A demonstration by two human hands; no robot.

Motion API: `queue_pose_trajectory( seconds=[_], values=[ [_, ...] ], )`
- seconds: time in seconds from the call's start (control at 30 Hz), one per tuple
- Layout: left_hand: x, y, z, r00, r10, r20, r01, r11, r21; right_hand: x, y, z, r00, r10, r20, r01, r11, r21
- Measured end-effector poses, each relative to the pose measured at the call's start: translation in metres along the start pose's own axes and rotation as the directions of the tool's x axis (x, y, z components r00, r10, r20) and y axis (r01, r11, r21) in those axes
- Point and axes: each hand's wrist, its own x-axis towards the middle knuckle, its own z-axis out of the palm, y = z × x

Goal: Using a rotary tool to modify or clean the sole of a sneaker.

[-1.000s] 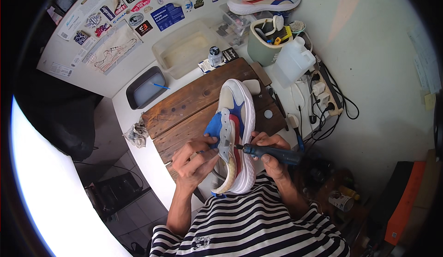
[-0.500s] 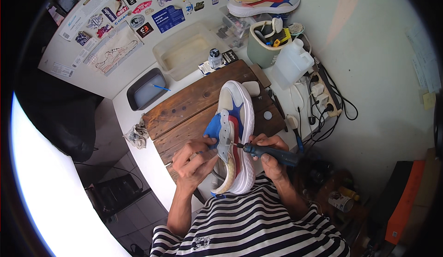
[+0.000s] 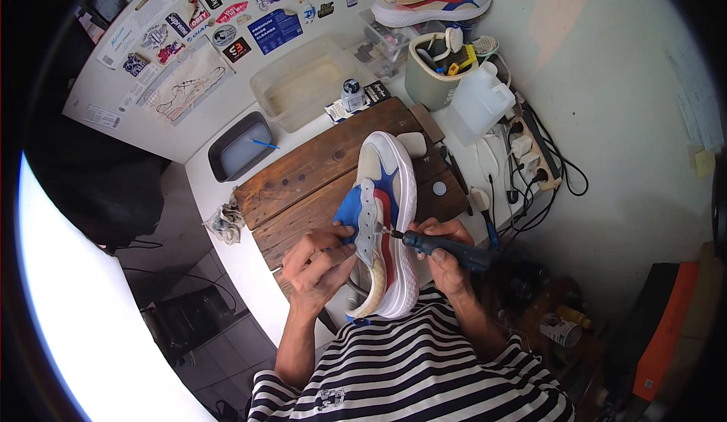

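Observation:
A sneaker (image 3: 407,202) with a white sole and grey, blue and red panels lies on its side, toe away from me, heel against my striped shirt. My left hand (image 3: 312,267) is closed on the blue tongue and grey eyelet edge, thumb and fingers pinching them. In my right hand (image 3: 450,272) is a dark blue rotary tool (image 3: 471,257), gripped near its front end. Its thin bit points left and meets the grey eyelet panel beside the red stripe; whether it touches is too small to tell. No laces show in the eyelets.
Under the sneaker lies a brown wooden board (image 3: 291,187). Beyond it stand a grey tray (image 3: 216,161), a clear tub (image 3: 261,81) and a small bottle (image 3: 353,98). To the right are a tool bin (image 3: 428,89), a white jug (image 3: 477,108), a brush (image 3: 485,214) and a cabled power strip (image 3: 541,153).
The rotary tool's bit has shifted slightly away from me along the eyelet panel. My left hand keeps its hold, and the sneaker has barely moved.

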Motion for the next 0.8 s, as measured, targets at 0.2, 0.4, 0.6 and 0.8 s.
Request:
queue_pose_trajectory(
  seconds=[0.2,0.4,0.6,0.8],
  values=[
    [-0.001,0.000,0.000,1.000,-0.007,0.004,0.007,1.000,-0.009,0.000,0.002,-0.006,0.999,-0.010,0.046,0.011,0.999,-0.035],
    [0.004,0.004,0.002,1.000,-0.006,0.014,0.006,1.000,-0.015,0.000,-0.004,0.003,1.000,0.007,-0.023,-0.009,0.998,-0.067],
    [0.002,0.004,0.006,1.000,-0.011,-0.020,0.010,0.999,-0.049,-0.001,-0.006,0.005,0.998,0.052,-0.025,-0.056,0.982,-0.179],
    [0.001,0.003,0.005,0.999,-0.030,-0.029,0.027,0.997,-0.070,0.002,0.002,-0.004,0.989,-0.078,0.128,0.101,0.978,-0.184]
  ],
)
